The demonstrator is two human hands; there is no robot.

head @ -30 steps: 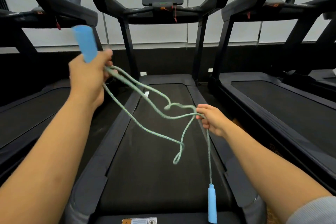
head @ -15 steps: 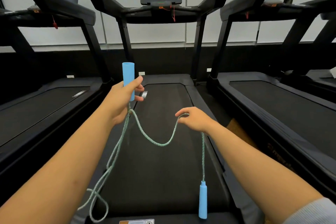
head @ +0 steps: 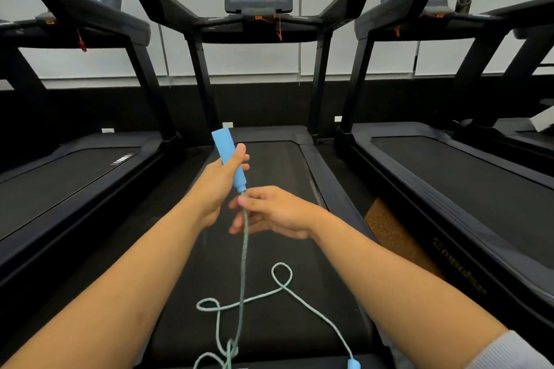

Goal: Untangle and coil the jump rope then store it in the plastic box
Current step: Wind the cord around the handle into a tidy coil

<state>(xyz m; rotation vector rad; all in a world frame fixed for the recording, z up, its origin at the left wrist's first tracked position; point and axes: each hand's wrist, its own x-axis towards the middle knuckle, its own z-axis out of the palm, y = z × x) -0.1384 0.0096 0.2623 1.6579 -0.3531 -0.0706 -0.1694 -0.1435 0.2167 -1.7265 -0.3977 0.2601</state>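
Left hand (head: 220,181) is wrapped around the blue handle (head: 229,159), which tilts up and a bit left with its cord end pointing down toward the right hand (head: 277,213), and that one pinches the rope (head: 244,263) just under the handle with thumb and forefinger, other fingers loose. From there the rope drops almost straight down, then lies in loose crossing loops on the middle treadmill's belt (head: 278,165), with the second handle (head: 353,364) at the bottom edge, partly cut off. Belt stretches open ahead between the side rails (head: 326,189), treadmills on both sides.
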